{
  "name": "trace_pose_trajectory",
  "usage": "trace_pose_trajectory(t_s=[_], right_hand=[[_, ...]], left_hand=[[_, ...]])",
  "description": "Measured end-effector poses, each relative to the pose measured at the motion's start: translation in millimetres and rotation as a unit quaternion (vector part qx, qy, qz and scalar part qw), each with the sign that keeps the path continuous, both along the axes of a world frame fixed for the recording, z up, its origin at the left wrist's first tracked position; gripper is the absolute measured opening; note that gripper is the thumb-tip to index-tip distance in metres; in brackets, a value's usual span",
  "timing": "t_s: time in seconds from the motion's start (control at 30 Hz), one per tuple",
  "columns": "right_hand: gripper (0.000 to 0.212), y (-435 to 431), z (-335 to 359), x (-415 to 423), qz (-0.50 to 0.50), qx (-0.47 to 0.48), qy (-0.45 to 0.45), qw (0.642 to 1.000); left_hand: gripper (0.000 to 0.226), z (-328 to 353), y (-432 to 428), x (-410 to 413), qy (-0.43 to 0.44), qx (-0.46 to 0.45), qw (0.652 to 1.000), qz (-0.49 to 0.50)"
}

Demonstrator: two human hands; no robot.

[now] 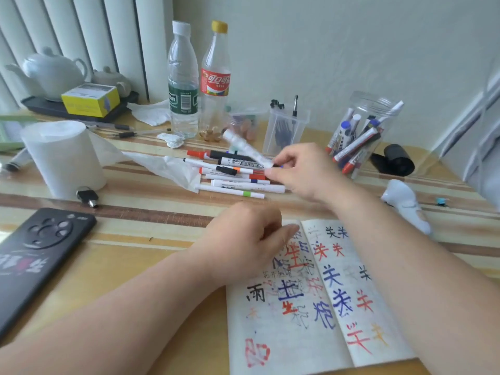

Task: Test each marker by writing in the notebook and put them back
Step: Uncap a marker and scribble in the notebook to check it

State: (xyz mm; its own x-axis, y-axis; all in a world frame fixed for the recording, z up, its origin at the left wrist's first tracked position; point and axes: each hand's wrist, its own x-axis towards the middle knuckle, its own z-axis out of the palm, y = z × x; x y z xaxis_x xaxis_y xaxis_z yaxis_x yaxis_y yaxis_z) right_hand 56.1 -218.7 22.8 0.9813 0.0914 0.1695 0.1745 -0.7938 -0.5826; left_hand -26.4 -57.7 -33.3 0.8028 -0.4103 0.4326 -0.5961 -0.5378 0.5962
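Observation:
An open notebook (319, 301) full of coloured characters lies at the table's front. My left hand (243, 239) rests on its upper left corner with the fingers curled, nothing visible in it. My right hand (303, 171) pinches a white marker (244, 147) that slants up to the left, blurred, over a heap of several markers (232, 177) lying on the table. A clear jar (359, 136) further right holds more markers.
A dark phone (38, 255) lies at the left, with a tissue roll (62, 158) behind it. Two bottles (184, 79) and a clear pen box (286, 128) stand at the back. A black roll (395, 159) and a white object (405, 204) lie at the right.

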Motion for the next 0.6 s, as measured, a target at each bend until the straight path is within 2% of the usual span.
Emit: trace_pose_trajectory(t_s=[0.03,0.1,0.13,0.3,0.43,0.53,0.6], right_hand=[[0.013,-10.7,2.8,-11.1,-0.015,0.091,0.029,0.995],[0.012,-30.7,6.2,-37.7,-0.010,0.265,0.105,0.959],[0.010,-39.0,5.8,-51.8,0.007,0.311,0.144,0.940],[0.015,-48.0,-5.7,-105.3,0.077,0.322,0.241,0.912],[0.016,-48.2,-16.1,-119.1,0.091,0.439,0.233,0.863],[0.021,-51.4,-12.6,-124.7,0.081,0.431,0.189,0.878],[0.021,-52.6,-11.6,-128.4,0.099,0.420,0.168,0.886]], left_hand=[[0.045,1.8,0.2,-0.5,0.008,-0.013,1.000,0.013],[0.036,5.0,0.3,-0.6,0.021,-0.036,0.999,0.035],[0.032,5.9,-0.6,-0.7,0.028,-0.042,0.998,0.037],[0.036,2.9,-5.3,-4.6,0.019,0.009,0.999,-0.050],[0.032,2.2,-7.2,-7.7,-0.023,0.038,0.996,-0.079],[0.027,5.0,-7.1,-9.9,-0.035,0.064,0.992,-0.104],[0.034,5.7,-6.8,-13.0,-0.024,0.076,0.989,-0.123]])
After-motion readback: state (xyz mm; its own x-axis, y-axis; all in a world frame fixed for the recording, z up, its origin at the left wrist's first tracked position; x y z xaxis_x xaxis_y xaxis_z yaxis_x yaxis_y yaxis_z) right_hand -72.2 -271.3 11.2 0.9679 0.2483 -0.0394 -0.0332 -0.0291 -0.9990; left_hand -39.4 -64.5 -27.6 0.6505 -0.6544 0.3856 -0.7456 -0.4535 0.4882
